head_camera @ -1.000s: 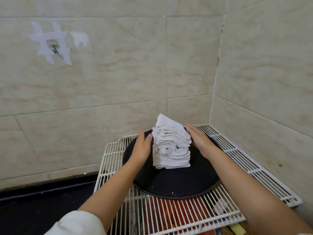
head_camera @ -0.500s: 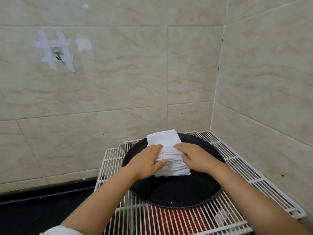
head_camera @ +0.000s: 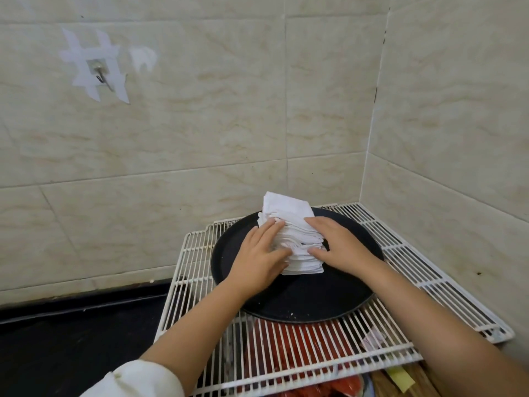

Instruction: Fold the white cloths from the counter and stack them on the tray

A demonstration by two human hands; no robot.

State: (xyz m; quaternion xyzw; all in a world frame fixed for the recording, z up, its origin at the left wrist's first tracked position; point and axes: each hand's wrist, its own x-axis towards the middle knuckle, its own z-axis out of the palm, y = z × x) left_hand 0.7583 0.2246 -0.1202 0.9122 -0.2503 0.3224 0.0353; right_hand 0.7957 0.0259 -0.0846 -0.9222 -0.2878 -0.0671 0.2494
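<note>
A stack of folded white cloths (head_camera: 289, 233) sat on a round black tray (head_camera: 315, 299), toward its far left part. The tray rested on a white wire rack (head_camera: 415, 305) pushed into the corner of two beige tiled walls. The left hand (head_camera: 257, 259) lay against the stack's left side, fingers fairly straight and pressed to the cloth edges. The right hand (head_camera: 340, 247) lay against the right side, fingers straight over the upper layers and thumb low on the front edge; it seemed to press rather than pinch, though the view was not clear. A white sleeve (head_camera: 134, 381) showed on the left arm. Red items (head_camera: 294, 348), blurred, lay beneath the rack. A metal hook (head_camera: 100, 74) was taped to the wall.
</note>
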